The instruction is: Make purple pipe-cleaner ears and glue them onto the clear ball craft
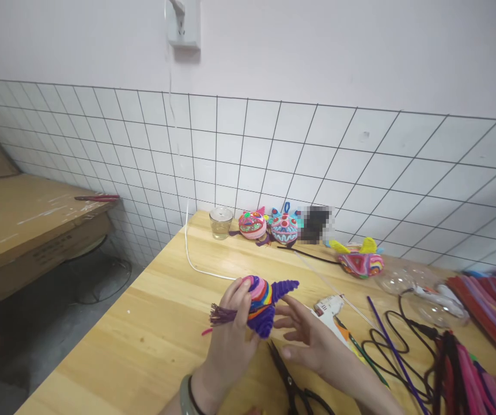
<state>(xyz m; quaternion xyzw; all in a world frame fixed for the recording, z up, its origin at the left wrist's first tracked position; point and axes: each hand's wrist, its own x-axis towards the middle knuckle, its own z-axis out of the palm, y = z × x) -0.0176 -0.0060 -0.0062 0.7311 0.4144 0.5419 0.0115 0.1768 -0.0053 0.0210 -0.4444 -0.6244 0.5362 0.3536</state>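
Room: white tiled wall with dark grout behind a pale wooden table [152, 334]; a cardboard box [23, 230] stands off its left edge.
Left hand: left hand [230, 340] grips a striped pipe-cleaner figure [260, 300], fingers curled round its left side, above the table's middle near the front edge.
Figure: rainbow stripes, a purple spiral horn pointing right, a frayed purple tuft sticking out left.
Right hand: right hand [312, 340] holds nothing, fingers spread loosely, fingertips just beside the figure's purple underside.
Front edge: black scissors [293, 380] lie between the wrists.
Right of hands: glue gun [332, 308] with black cord, then a heap of pipe cleaners [485, 346].
Back edge: glass cup [221, 222] and three finished figures [284, 227] along the wall.
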